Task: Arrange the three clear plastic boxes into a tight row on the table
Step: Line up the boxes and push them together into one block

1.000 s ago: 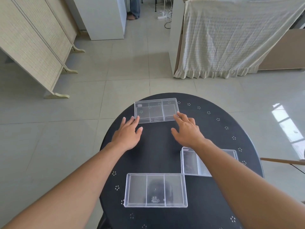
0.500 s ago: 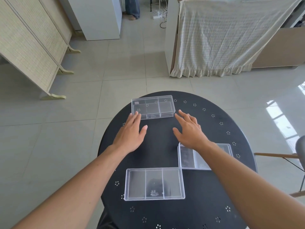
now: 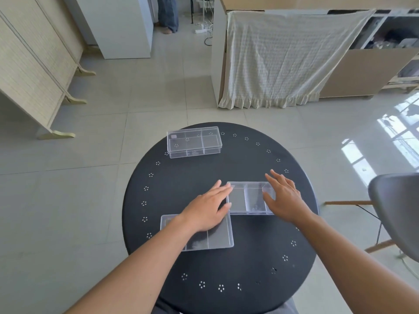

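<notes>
Boxes aren't lined up yet: both open hands, left (image 3: pixel 205 213) and right (image 3: pixel 284 198), bracket the middle box (image 3: pixel 247 198), clamping nothing, so next it slides toward the far box (image 3: pixel 194 141).

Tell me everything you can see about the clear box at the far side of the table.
The far box is a clear plastic rectangle with a lid on and inner walls that split it into compartments; it looks empty. It lies flat near the far left rim of the round black table, long side across the view. A small pale label sits in its left far corner. Neither hand touches it, and it stands well apart from the other two boxes.
</notes>
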Demonstrator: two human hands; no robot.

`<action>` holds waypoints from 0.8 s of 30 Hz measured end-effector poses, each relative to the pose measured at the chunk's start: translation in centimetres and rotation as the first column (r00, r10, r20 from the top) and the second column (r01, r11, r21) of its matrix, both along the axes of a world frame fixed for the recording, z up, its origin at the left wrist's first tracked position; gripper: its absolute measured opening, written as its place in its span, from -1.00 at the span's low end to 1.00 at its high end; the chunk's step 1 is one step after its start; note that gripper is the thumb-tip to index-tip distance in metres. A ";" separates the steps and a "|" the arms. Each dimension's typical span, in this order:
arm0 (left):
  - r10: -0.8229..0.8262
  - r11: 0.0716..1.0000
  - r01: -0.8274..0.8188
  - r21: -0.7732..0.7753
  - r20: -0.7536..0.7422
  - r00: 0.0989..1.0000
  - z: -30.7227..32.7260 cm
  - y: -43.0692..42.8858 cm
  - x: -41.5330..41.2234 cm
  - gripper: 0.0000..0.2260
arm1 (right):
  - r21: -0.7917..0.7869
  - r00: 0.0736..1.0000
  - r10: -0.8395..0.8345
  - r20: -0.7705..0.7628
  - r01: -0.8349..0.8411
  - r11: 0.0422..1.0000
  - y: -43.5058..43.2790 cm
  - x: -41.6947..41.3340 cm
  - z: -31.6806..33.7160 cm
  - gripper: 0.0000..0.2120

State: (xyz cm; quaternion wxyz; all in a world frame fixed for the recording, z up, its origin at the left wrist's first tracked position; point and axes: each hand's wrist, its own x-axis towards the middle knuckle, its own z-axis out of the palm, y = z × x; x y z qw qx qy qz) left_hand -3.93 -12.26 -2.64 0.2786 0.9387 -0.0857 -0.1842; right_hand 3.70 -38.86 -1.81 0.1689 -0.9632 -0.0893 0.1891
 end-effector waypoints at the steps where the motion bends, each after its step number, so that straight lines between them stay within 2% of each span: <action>1: -0.016 1.000 0.017 0.013 -0.008 1.000 0.0 -0.6 -0.2 -0.46 | -0.007 1.000 -0.003 -0.008 0.003 1.000 -0.6 -0.5 0.0 -0.37; 7: -0.121 0.987 0.123 0.104 -0.034 0.992 0.0 -2.8 -1.0 -0.45 | -0.079 1.000 0.022 -0.013 -0.022 0.997 -2.9 -2.9 -0.3 -0.46; 11: -0.130 0.977 0.137 0.161 -0.054 0.990 0.0 -3.2 -1.0 -0.45 | -0.154 1.000 0.016 -0.001 -0.016 0.988 -2.7 -3.8 -0.2 -0.50; 17: -0.051 0.977 0.066 0.200 -0.077 0.996 0.0 -2.9 0.1 -0.42 | -0.153 0.999 0.045 -0.001 -0.045 0.987 -1.4 -2.9 -0.5 -0.52; 24: 0.036 0.982 -0.021 0.188 -0.075 0.997 -0.6 -0.3 1.4 -0.45 | -0.148 0.996 0.089 0.002 -0.088 0.985 1.5 -0.7 -1.2 -0.47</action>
